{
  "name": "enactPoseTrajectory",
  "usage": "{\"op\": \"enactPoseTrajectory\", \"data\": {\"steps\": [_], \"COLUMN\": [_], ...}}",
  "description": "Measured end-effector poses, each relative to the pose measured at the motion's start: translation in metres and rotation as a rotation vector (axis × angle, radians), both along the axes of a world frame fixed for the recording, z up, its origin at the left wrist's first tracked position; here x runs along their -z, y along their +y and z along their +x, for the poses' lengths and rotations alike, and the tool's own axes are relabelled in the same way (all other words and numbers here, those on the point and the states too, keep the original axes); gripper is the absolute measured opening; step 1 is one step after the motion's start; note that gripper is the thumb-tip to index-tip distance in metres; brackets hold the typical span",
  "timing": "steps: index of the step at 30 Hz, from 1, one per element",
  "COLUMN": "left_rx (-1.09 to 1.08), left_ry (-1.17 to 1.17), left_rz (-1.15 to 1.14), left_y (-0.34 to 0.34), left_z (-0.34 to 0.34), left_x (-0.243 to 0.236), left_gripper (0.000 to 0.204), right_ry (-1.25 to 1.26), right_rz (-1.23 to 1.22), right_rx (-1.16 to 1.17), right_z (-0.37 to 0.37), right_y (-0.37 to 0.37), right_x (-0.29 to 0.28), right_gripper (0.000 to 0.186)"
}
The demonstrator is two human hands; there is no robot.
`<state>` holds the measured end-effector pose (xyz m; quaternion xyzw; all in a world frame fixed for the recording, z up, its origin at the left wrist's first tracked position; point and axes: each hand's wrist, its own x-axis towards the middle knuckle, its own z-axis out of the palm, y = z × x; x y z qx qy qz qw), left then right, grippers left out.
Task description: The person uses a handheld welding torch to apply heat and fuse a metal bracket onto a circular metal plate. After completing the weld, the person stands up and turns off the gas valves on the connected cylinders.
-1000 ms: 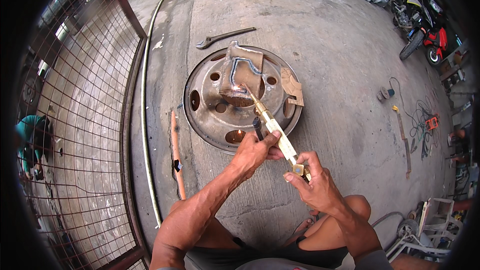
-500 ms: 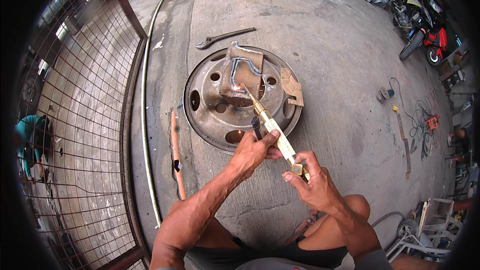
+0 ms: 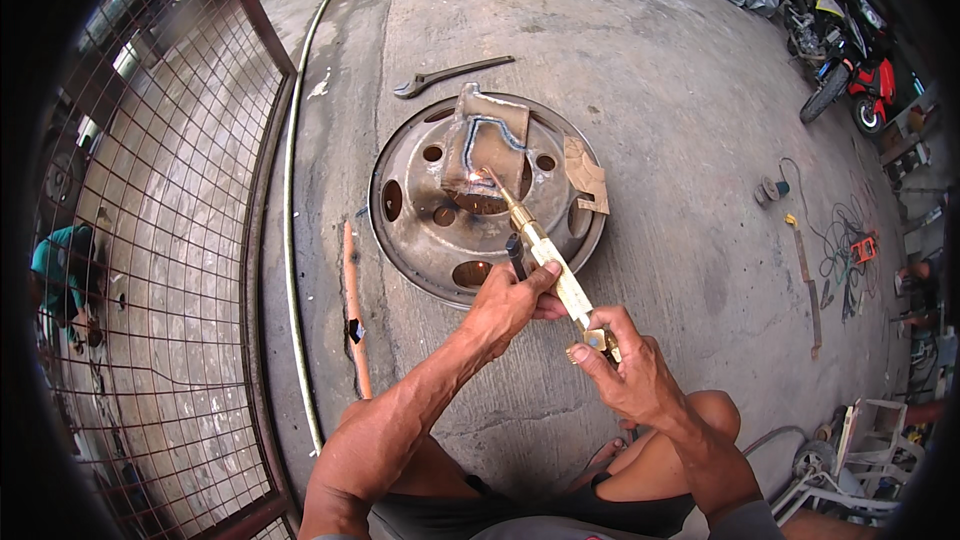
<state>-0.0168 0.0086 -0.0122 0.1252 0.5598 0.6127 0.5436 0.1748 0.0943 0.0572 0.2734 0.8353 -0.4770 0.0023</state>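
The left hand [image 3: 505, 305] is closed around the middle of a brass torch [image 3: 562, 285], with its thumb lying along the body; a short black cylinder [image 3: 515, 250] stands up beside this thumb. The right hand [image 3: 630, 370] is half curled at the rear end of the torch, its thumb and forefinger at a squarish brass part [image 3: 597, 340]. The torch slopes up and to the left, and its tip is near a small bright glow [image 3: 475, 177] at the lower part of a brown metal plate [image 3: 502, 145]. The plate bears a bent, blue-grey line and rests on a round steel wheel [image 3: 410, 250]. A torn piece of cardboard [image 3: 587, 175] lies on the right edge of the wheel. Beyond the wheel, an adjustable wrench [image 3: 455, 77] lies on the concrete floor [image 3: 680, 190]
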Motion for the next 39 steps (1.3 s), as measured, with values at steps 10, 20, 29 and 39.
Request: {"op": "enactPoseTrajectory", "data": {"steps": [10,20,29,39], "left_rx": [0.006,-0.016,-0.009,-0.013], "left_ry": [0.020,-0.020,-0.026,-0.026], "left_rz": [0.000,-0.013,-0.023,-0.020], "left_y": [-0.001,-0.001,0.000,-0.001], "left_z": [0.000,0.000,0.000,0.000], "left_x": [-0.001,0.000,-0.001,-0.002], "left_gripper": [0.043,0.042,0.040,0.040], "right_ry": [0.043,0.100,0.091,0.083], "right_rz": [0.031,0.094,0.088,0.116], "right_rx": [-0.007,-0.051,-0.053,-0.076], "right_z": [-0.001,0.000,-0.001,-0.002], "right_y": [-0.003,-0.002,-0.003,-0.002], "right_x": [0.004,0.012,0.010,0.008], "right_gripper": [0.040,0.041,0.040,0.034]}}
